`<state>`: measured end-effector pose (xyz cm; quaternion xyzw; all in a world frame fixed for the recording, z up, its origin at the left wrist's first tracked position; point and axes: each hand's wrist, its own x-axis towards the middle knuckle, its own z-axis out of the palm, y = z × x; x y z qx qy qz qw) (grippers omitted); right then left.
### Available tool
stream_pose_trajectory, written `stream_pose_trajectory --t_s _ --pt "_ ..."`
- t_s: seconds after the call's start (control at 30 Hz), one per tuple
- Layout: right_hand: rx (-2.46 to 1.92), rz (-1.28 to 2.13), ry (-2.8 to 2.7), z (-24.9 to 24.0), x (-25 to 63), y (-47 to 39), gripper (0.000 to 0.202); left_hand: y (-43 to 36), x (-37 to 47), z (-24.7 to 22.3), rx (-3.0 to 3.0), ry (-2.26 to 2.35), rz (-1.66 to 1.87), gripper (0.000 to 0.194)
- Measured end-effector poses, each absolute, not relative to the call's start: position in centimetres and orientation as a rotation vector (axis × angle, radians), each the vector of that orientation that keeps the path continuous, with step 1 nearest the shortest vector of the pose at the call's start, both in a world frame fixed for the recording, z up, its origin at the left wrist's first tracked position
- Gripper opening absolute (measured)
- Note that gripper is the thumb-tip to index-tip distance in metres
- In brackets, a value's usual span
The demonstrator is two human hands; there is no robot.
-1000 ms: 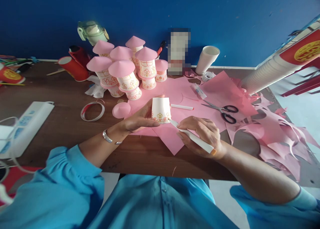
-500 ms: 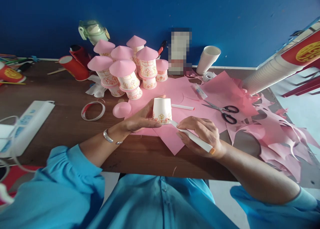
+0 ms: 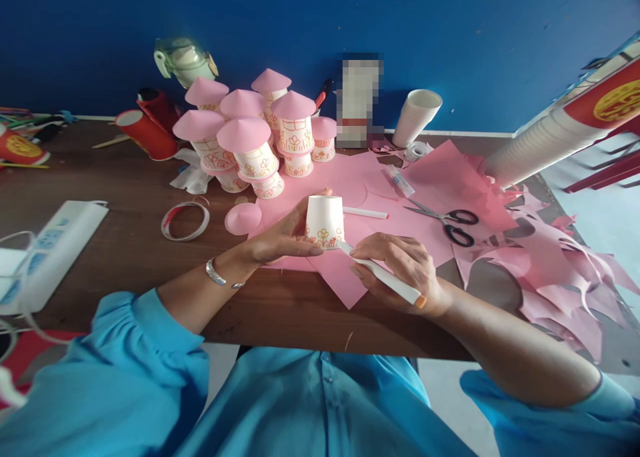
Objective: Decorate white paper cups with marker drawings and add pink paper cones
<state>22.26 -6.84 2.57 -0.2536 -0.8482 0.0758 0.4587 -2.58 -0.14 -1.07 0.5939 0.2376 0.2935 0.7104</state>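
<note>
My left hand is wrapped round a white paper cup, which is upside down with its narrow base up. Orange and yellow flowers are drawn along the cup's lower band. A white marker with an orange end is gripped in my right hand. Its tip is at the lower right of the cup; whether it touches the cup I cannot tell. Behind the cup, a second white marker with a red end lies on pink paper. A small pink paper cone sits left of the cup.
Several decorated cup towers with pink cone roofs stand at the back left. Scissors, a glue tube and pink scraps lie to the right. Left are a tape roll and a power strip. Stacked cups stand behind.
The marker in my right hand has shifted slightly left along the cup's lower edge. My left hand keeps the cup in nearly the same place.
</note>
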Motion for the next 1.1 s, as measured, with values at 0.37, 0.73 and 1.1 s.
stream_pose_trajectory --t_s 0.37,0.73,1.1 --pt "-0.629 0.193 -2.097 2.48 22.26 -6.83 0.019 -0.25 -2.53 -0.41 1.32 0.529 0.654 0.098" --pt "-0.627 0.185 -2.098 2.47 22.2 -6.75 0.019 -0.31 -2.44 -0.27 1.329 0.55 0.661 0.101" --pt "-0.699 0.14 -2.07 2.81 22.23 -6.89 0.018 -0.36 -2.34 -0.37 1.309 0.547 0.669 0.104"
